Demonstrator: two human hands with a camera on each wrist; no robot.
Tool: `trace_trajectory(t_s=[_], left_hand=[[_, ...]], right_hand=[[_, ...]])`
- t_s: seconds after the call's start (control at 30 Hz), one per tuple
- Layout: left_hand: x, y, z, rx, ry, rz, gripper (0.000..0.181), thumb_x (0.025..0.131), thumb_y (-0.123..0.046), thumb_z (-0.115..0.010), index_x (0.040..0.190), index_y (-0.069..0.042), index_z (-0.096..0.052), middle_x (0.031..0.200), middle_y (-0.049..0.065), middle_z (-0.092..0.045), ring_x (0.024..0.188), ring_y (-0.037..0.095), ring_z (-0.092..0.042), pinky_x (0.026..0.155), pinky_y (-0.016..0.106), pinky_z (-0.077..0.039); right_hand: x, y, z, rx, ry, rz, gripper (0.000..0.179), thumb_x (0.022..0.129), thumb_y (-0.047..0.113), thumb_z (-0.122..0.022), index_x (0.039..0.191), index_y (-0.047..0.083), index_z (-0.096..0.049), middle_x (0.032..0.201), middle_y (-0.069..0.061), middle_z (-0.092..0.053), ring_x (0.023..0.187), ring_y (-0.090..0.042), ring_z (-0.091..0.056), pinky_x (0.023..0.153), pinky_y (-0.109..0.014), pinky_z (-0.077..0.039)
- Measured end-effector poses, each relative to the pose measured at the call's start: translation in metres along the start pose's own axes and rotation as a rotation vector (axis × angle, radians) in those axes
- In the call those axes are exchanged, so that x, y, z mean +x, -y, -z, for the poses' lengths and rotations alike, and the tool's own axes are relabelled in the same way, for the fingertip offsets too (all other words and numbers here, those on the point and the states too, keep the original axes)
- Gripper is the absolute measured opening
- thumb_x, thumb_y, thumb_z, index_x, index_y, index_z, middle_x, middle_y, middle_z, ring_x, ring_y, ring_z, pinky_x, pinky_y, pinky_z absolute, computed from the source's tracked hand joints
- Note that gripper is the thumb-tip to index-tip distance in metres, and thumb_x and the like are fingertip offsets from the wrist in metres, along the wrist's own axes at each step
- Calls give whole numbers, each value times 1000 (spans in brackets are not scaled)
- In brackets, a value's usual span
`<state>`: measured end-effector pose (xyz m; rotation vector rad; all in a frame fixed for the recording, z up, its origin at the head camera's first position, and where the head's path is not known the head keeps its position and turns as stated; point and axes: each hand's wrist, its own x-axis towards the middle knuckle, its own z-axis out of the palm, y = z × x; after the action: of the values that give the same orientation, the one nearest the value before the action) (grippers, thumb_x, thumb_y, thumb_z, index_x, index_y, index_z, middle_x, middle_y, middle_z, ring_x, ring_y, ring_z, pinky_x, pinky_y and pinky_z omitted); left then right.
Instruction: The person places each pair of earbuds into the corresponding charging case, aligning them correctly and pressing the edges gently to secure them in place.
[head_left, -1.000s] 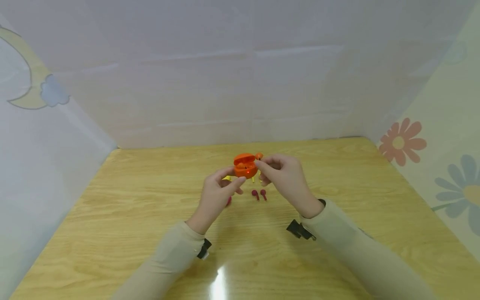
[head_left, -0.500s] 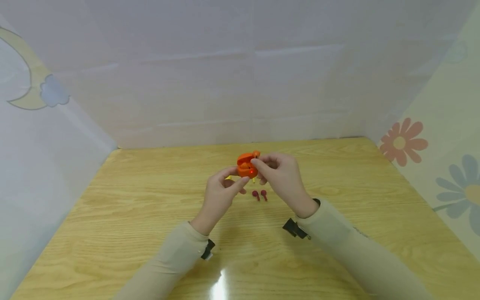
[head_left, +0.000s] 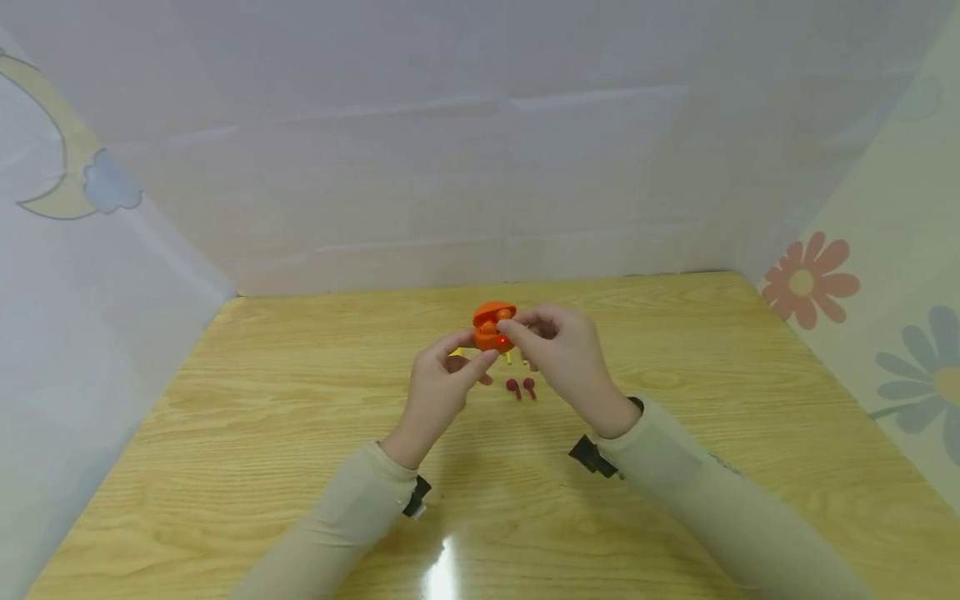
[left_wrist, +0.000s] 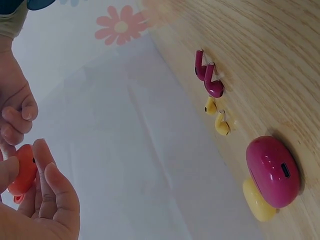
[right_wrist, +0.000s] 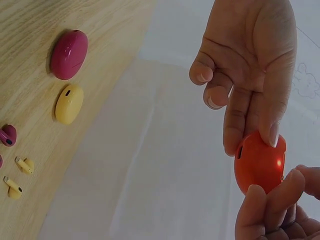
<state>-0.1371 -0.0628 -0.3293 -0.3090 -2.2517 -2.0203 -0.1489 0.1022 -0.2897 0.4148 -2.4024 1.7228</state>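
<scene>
A: Where is the orange case (head_left: pixel 491 342) at this moment?

B: It is held up in the air, above the desk (head_left: pixel 240 400). The fingers of the left hand (head_left: pixel 442 379) are clamped on its side, with the thumb at the front, near the small red light (head_left: pixel 502 340).

A: Why from the side, and not over the top?

B: Probably because the lid (head_left: pixel 495 307) stands raised. This grip leaves the opening free and turned towards the person.

A: And the right hand (head_left: pixel 558 342)?

B: Its thumb and finger are together on one orange earbud (head_left: pixel 504 314), at the right part of the opening. Such a narrow pinch seems suitable for a small thing. How deep the earbud sits, one cannot tell.

A: Another orange earbud (head_left: pixel 487 327) is visible on the left.

B: Yes, it rests inside the case, so the left fingers appear to stay outside, where they do not disturb it.

A: What lies below?

B: The dark pink earbuds (head_left: pixel 521 388) and yellow earbuds (right_wrist: pixel 20 177) lie in pairs, perhaps sorted by colour. The dark pink case (right_wrist: pixel 70 55) and yellow case (right_wrist: pixel 70 104) lie closed nearby.
</scene>
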Motion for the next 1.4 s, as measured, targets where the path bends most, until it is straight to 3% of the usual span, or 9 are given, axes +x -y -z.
trace_trajectory(t_s=[0.2,0.5,0.73,0.93,1.2,1.4], left_hand=[[0,1,2,-15,10,7,30,92,-11,-68,119,1,-65,77,11,-68,40,11,-39,39,21,-29],[0,1,4,-32,28,30,32,93,-13,-67,123,-2,-64,76,14,-67,43,12,-43,40,21,-32],[2,-2,6,-22,62,39,33,94,-15,-66,124,-2,-63,80,14,-69,48,15,-49,42,22,-35],[6,-2,9,1,88,27,35,94,-13,-65,126,1,-62,105,16,-69,69,22,-66,65,27,-49],[9,-2,12,9,121,50,38,95,-14,-63,130,1,-59,107,18,-69,72,27,-68,69,31,-50],[11,-3,13,11,126,81,39,95,-14,-64,131,1,-58,107,14,-67,72,22,-67,70,31,-51]], right_hand=[[2,1,4,-13,-29,15,20,93,14,-67,95,-6,-71,70,-8,-62,54,-17,-55,52,-24,-48],[9,-6,7,-21,-32,-1,25,96,17,-64,99,-7,-69,78,-14,-65,61,-18,-58,58,-23,-51],[15,-11,8,14,36,-21,33,100,25,-57,103,-5,-70,85,-13,-66,70,-20,-58,64,-27,-52],[19,-11,9,76,102,-65,38,102,27,-54,105,-8,-70,83,-10,-66,78,-29,-60,68,-31,-51],[22,-11,11,146,158,-115,40,102,27,-51,105,-10,-68,85,-7,-68,83,-32,-60,72,-36,-51],[23,-12,13,172,195,-133,41,103,28,-50,108,-10,-66,89,-8,-68,81,-23,-61,79,-46,-50]])
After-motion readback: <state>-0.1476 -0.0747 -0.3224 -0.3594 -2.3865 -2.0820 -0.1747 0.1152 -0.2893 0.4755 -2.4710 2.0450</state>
